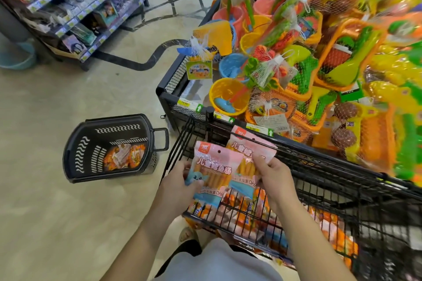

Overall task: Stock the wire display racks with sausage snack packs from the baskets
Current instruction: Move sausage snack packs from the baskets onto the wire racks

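Head view: left hand [182,180] is gripping one pink sausage pack [214,166], and right hand [271,175] is pinching a second pack [249,155], both over the left end of the wire rack [319,166]. Judged risk: the fingertip hold is inviting a slip past that edge onto the floor [57,121].

A black mesh bin [174,80] brims with netted plastic sand toys, with a yellow bucket [225,93] at its near corner and a blue bucket [229,65] behind that. Price labels [186,104] line the bin's rim. Left of the bin, across the floor [45,121], stands a stocked shelving unit [75,7] with a pale blue tub [18,56] beside its foot.
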